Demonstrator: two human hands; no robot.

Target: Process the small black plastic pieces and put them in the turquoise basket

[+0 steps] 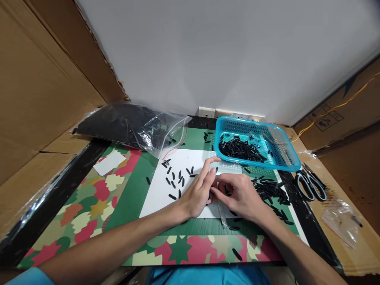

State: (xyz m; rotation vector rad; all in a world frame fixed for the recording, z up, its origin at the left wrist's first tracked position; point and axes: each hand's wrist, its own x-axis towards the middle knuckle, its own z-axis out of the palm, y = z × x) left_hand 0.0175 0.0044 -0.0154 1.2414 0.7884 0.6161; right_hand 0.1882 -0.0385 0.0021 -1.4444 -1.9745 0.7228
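Note:
Over the white sheet [154,194], my left hand [197,194] and my right hand [242,194] meet at the fingertips. The left index finger stretches forward with the thumb raised, while the lower fingers curl in, partly hidden. My right thumb and fingers pinch together close to the left fingers; dark bits show between the hands, too covered to name. A narrow clear plastic strip [222,215] sticks out below them. Small black elongated pieces [173,175] lie scattered left of my hands, and a pile of black pieces [271,191] lies right of them.
Behind stands a blue plastic basket [257,163] holding many black pieces. A clear zip bag [130,126] filled with black material lies back left, near a small white paper [109,163]. Scissors [310,186] and a small clear bag [341,221] rest right. Cardboard [44,79] and a wall enclose the table.

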